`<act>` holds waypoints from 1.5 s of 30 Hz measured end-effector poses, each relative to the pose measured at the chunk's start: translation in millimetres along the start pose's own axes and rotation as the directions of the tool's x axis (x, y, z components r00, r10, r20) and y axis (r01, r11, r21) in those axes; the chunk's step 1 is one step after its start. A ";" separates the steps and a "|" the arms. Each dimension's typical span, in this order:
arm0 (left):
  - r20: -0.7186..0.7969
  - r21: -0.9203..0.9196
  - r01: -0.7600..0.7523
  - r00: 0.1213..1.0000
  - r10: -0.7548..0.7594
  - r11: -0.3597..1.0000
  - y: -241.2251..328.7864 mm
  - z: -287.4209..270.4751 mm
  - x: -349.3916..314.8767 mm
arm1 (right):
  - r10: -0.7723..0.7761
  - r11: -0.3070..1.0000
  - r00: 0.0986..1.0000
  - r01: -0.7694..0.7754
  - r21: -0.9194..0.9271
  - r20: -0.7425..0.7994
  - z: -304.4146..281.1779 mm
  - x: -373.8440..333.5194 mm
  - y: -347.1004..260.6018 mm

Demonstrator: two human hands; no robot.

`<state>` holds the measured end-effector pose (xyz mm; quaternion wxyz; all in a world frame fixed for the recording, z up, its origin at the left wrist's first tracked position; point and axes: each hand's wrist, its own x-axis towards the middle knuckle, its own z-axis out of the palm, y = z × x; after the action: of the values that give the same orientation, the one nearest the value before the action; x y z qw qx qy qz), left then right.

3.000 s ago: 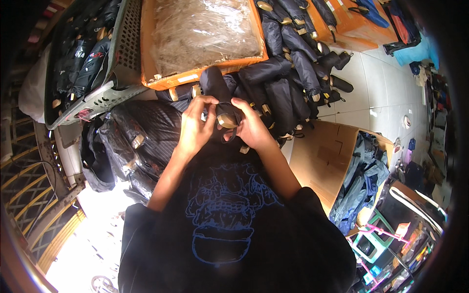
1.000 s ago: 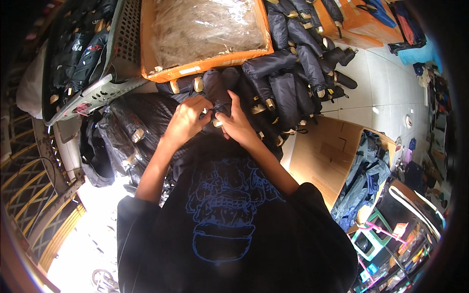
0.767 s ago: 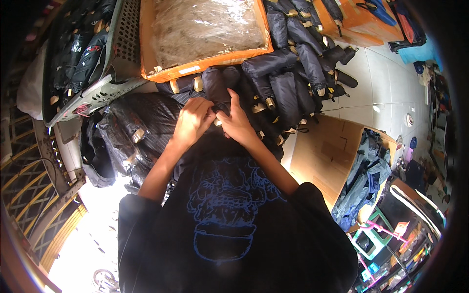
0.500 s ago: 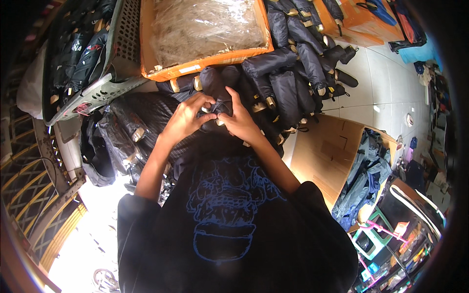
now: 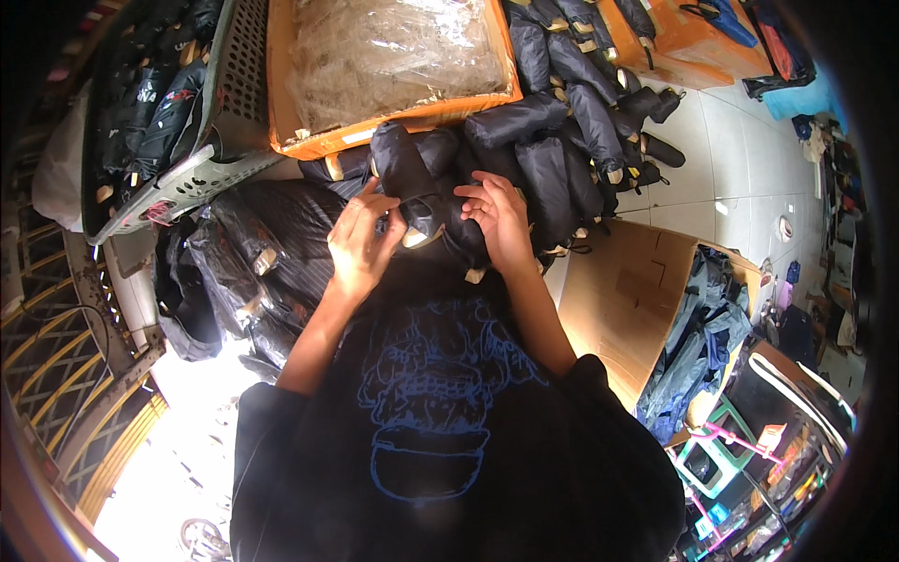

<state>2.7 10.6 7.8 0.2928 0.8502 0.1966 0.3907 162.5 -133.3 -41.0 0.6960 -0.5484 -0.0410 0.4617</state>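
Note:
A compact folded umbrella (image 5: 401,164) in a black cover, with a pale tan end piece nearest me, lies tilted over the dark pile in front of my chest. At its left edge is my left hand (image 5: 361,239), thumb and forefinger curled towards each other against the cover near a thin cord or strap. My right hand (image 5: 498,214) hovers just right of the umbrella, fingers apart and nothing in them. Several similar black-covered umbrellas (image 5: 545,178) are heaped beyond and to the right. Where exactly my left fingertips grip is partly hidden.
An orange-edged carton (image 5: 398,120) with clear plastic wrap stands ahead. To the left, a grey perforated basket (image 5: 245,94) holds more dark umbrellas. A black plastic bag (image 5: 272,220) lies near my left arm. At right, an open brown carton (image 5: 618,290) contains bluish-grey fabric.
My hands have moved apart: the right has come off the umbrella towards the right, its fingers spreading. The umbrella's far end has tipped slightly left, and its tan end now shows more.

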 end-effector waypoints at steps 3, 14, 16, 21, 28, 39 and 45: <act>-0.010 0.033 -0.071 0.997 0.071 0.997 0.1 3.4 5.5 | 0.259 0.788 0.813 -0.490 0.373 0.522 39.1 -15.2 -29.8; 0.237 0.012 -0.116 0.965 0.110 0.993 -11.3 4.7 20.4 | 0.106 0.921 0.949 -0.207 0.331 0.297 60.8 -6.3 -22.9; 0.274 0.016 -0.099 0.957 0.091 0.995 -13.0 5.5 19.3 | 0.117 0.938 0.965 -0.185 0.293 0.236 64.1 -10.9 -24.1; 0.355 0.044 -0.038 0.935 0.020 0.998 -5.7 3.3 24.4 | 0.065 0.987 0.982 -0.090 0.134 0.177 63.9 -10.8 -14.5; 0.249 0.015 -0.171 0.955 0.162 0.985 -10.9 5.3 10.5 | 0.052 0.997 0.988 -0.060 0.054 0.143 70.4 -13.2 -23.0; 0.492 -0.172 0.125 0.870 -0.024 0.977 -13.8 -8.9 27.8 | 0.045 0.997 0.982 -0.034 -0.066 0.182 65.0 -14.0 -27.3; 0.380 0.006 -0.182 0.910 0.166 0.983 -15.6 -1.1 30.2 | 0.019 0.995 0.981 0.001 -0.103 0.195 67.3 -12.4 -21.5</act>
<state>18.9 39.7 14.8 0.2715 0.9296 0.0680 0.2401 130.4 -92.4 8.4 0.6574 -0.5354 -0.1303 0.5140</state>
